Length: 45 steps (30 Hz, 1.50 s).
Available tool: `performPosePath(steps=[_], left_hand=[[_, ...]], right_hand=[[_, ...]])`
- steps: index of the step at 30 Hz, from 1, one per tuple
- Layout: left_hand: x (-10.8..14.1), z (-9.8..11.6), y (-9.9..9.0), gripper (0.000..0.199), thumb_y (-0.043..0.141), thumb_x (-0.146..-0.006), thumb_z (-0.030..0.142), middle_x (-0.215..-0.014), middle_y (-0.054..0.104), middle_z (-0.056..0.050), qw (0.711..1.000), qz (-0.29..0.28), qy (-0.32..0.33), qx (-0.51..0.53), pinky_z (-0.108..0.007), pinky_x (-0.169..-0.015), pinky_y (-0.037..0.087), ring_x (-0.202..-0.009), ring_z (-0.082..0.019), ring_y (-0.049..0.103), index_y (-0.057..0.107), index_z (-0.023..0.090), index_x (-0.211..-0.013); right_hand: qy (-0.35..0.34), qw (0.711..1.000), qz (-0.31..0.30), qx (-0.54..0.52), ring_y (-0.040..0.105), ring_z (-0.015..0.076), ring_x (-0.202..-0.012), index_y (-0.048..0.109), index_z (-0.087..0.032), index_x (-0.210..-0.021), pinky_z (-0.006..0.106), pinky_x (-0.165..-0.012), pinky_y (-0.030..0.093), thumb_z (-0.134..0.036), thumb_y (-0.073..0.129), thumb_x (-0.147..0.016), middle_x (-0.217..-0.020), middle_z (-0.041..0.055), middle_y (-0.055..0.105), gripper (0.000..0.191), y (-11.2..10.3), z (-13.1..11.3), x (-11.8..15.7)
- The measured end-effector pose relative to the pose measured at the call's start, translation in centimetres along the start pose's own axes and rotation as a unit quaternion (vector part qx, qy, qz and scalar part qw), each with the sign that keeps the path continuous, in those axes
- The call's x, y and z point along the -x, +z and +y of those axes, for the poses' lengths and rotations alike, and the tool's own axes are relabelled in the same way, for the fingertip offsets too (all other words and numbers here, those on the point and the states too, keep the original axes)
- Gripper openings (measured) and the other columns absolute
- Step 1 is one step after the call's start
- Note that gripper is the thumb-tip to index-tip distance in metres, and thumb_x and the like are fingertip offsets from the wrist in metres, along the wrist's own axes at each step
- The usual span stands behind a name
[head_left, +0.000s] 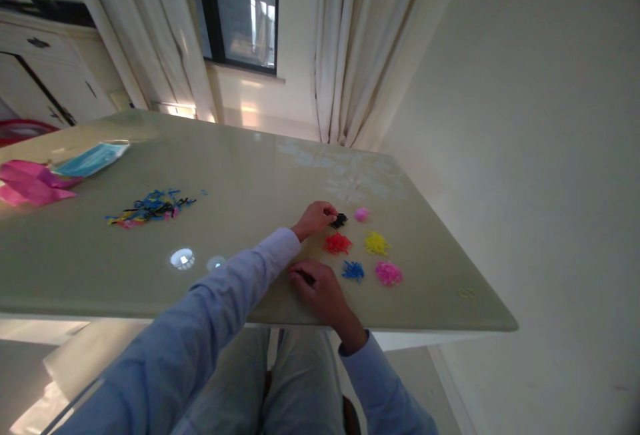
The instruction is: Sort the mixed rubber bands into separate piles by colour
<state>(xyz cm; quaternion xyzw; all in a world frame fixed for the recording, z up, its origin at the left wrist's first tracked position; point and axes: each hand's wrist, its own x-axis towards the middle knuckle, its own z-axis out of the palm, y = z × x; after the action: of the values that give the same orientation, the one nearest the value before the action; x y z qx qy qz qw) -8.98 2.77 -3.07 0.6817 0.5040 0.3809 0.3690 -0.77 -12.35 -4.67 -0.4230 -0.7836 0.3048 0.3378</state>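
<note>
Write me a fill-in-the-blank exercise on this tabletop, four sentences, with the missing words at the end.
1. The left hand is at a small pile coloured ____.
2. In the picture, the yellow pile lies to the ____ of the red pile.
3. The single-colour piles number ____.
4. The face mask on the table is light ____.

Missing words: black; right; six; blue.

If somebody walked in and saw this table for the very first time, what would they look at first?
Probably the bright little piles beside the hands: red, yellow, blue, two pinks, and black, where the left hand is. Next might come the mixed-colour heap over on the left of the table, then the blue face mask and crumpled pink thing near its left end.
</note>
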Motion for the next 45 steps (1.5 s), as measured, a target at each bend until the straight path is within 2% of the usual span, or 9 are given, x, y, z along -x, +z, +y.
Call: performPosePath(steps=[8, 13, 18, 24, 29, 34, 39, 42, 45], left_hand=[[0.2, -1.2, -0.5, 0.013, 0.069, -0.071, 0.015, -0.086, 0.074, -0.008, 1.0, 0.014, 0.004, -0.026, -0.031, -0.082, 0.052, -0.08, -0.016, 0.065, 0.073, 0.014, -0.083], [2.4, -1.2, -1.9, 0.014, 0.065, -0.076, 0.016, -0.087, 0.073, -0.008, 1.0, 0.026, -0.009, -0.011, -0.028, -0.073, 0.054, -0.075, -0.014, 0.065, 0.072, 0.013, -0.087], [6.8, -1.0, -4.8, 0.018, 0.061, -0.079, 0.022, -0.082, 0.072, -0.006, 0.998, 0.034, -0.038, 0.029, -0.024, -0.056, 0.05, -0.059, -0.012, 0.061, 0.071, 0.013, -0.091], [14.3, -1.8, -9.1, 0.022, 0.056, -0.083, 0.031, -0.083, 0.073, -0.004, 0.991, 0.13, -0.022, -0.035, -0.027, -0.067, 0.05, -0.066, -0.014, 0.063, 0.072, 0.017, -0.09], [19.0, -4.2, -11.9, 0.022, 0.051, -0.085, 0.025, -0.089, 0.073, -0.008, 0.959, 0.221, -0.058, -0.17, -0.033, -0.076, 0.049, -0.075, -0.019, 0.064, 0.071, 0.017, -0.092], [20.5, -5.3, -12.8, 0.02, 0.05, -0.085, 0.021, -0.091, 0.073, -0.007, 0.953, 0.253, -0.06, -0.156, -0.032, -0.078, 0.048, -0.082, -0.02, 0.065, 0.069, 0.019, -0.091], [20.8, -5.2, -12.6, 0.016, 0.054, -0.083, 0.019, -0.083, 0.071, -0.003, 0.966, 0.228, -0.053, -0.111, -0.029, -0.072, 0.047, -0.071, -0.016, 0.061, 0.069, 0.021, -0.088], [20.9, -5.4, -12.6, 0.016, 0.055, -0.083, 0.017, -0.085, 0.072, -0.003, 0.97, 0.225, -0.044, -0.078, -0.028, -0.072, 0.046, -0.074, -0.016, 0.062, 0.07, 0.02, -0.088], [20.8, -5.5, -12.7, 0.016, 0.055, -0.083, 0.016, -0.085, 0.072, -0.003, 0.97, 0.235, -0.053, -0.041, -0.028, -0.073, 0.046, -0.076, -0.016, 0.062, 0.07, 0.019, -0.088]], right_hand=[[0.0, 1.0, 0.004, -0.007, 0.065, 0.0163, -0.079, 0.073, -0.019, -0.091, 0.027, -0.074, 0.047, -0.017, 0.059, -0.088, -0.086, 0.0039, 0.074, 0.015, 0.1, 0.2, 0.0], [0.007, 1.0, 0.007, -0.015, 0.066, 0.0163, -0.079, 0.073, -0.019, -0.092, 0.027, -0.075, 0.048, -0.019, 0.058, -0.089, -0.088, 0.0044, 0.074, 0.016, 0.1, 0.3, 0.0], [0.015, 1.0, 0.009, -0.017, 0.065, 0.0165, -0.077, 0.074, -0.02, -0.092, 0.027, -0.072, 0.047, -0.023, 0.057, -0.089, -0.089, 0.0049, 0.074, 0.017, -0.1, 0.5, 0.0], [0.046, 0.998, 0.007, -0.053, 0.063, 0.0158, -0.071, 0.074, -0.019, -0.09, 0.025, -0.065, 0.046, -0.034, 0.056, -0.092, -0.078, 0.0033, 0.071, 0.024, -0.5, 0.0, -0.2], [0.107, 0.992, 0.0, -0.063, 0.056, 0.0122, -0.053, 0.073, -0.017, -0.088, 0.023, -0.053, 0.042, -0.052, 0.051, -0.092, -0.066, 0.0014, 0.065, 0.042, -0.2, -0.4, -1.4], [0.128, 0.981, -0.063, -0.132, 0.059, 0.0119, -0.049, 0.07, -0.014, -0.089, 0.022, -0.047, 0.043, -0.063, 0.046, -0.091, -0.07, 0.0042, 0.067, 0.055, 1.2, -2.6, -5.1], [0.063, 0.986, -0.109, -0.111, 0.06, 0.0105, -0.051, 0.07, -0.013, -0.09, 0.02, -0.047, 0.042, -0.062, 0.041, -0.094, -0.072, 0.0053, 0.069, 0.057, 4.6, -6.2, -12.1], [0.002, 0.988, -0.149, -0.036, 0.06, 0.0099, -0.051, 0.068, -0.014, -0.094, 0.021, -0.053, 0.045, -0.05, 0.038, -0.099, -0.074, 0.0041, 0.069, 0.047, 7.9, -7.7, -16.8], [-0.055, 0.971, -0.193, 0.131, 0.063, 0.0099, -0.058, 0.067, -0.017, -0.104, 0.021, -0.062, 0.047, -0.034, 0.048, -0.097, -0.085, 0.0031, 0.071, 0.027, 11.5, -8.2, -20.9]])
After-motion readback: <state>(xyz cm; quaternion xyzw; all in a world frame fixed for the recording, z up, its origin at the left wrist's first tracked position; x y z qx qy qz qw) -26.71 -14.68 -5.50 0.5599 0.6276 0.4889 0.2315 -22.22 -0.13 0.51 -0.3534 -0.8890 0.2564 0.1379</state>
